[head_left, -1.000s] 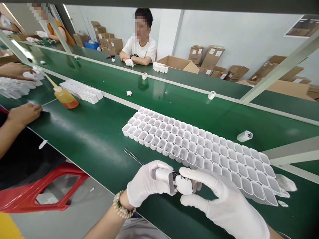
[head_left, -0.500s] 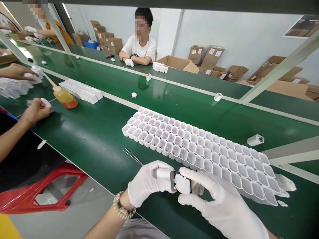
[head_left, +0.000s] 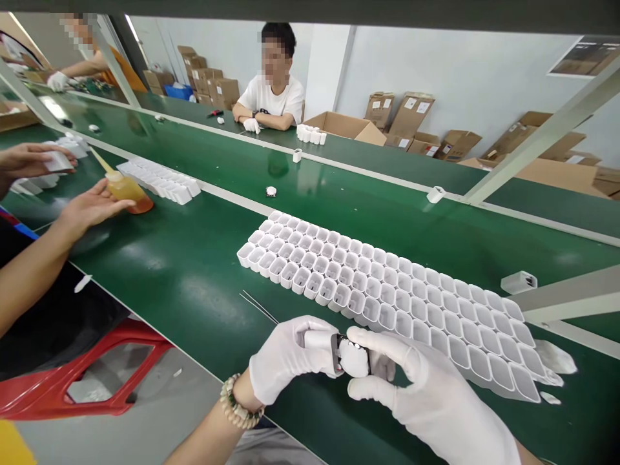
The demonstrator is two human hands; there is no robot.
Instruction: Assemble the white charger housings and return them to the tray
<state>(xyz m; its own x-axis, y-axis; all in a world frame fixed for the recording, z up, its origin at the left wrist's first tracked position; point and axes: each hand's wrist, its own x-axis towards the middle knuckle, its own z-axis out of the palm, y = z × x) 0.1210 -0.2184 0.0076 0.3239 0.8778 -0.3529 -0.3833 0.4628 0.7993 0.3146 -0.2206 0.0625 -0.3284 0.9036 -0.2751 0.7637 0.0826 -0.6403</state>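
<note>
My gloved left hand (head_left: 283, 355) is closed around a small white plastic housing (head_left: 320, 340), its opening turned to the right. At that opening is a dark-edged circuit board with a round white part (head_left: 354, 359). My gloved right hand (head_left: 411, 374) grips this board between thumb and fingers, and some of its fingers are hidden behind it. Whether the board is partly inside the housing I cannot tell. Just beyond my hands stand long rows of open white housings (head_left: 358, 281). Two thin wires or rods (head_left: 259, 305) lie left of them on the green bench.
On the left, a co-worker's hand (head_left: 92, 206) is at a yellow squeeze bottle (head_left: 130, 192) beside grouped housings (head_left: 162, 181). A green belt carries a board (head_left: 271, 192) and single housings (head_left: 519, 282). A person (head_left: 271, 97) sits opposite. Slanted metal posts (head_left: 542, 123) frame the bench.
Pieces on the belt have shifted to the right. The co-worker's near hand has moved to the bottle, its fingers now spread. My two hands have hardly moved.
</note>
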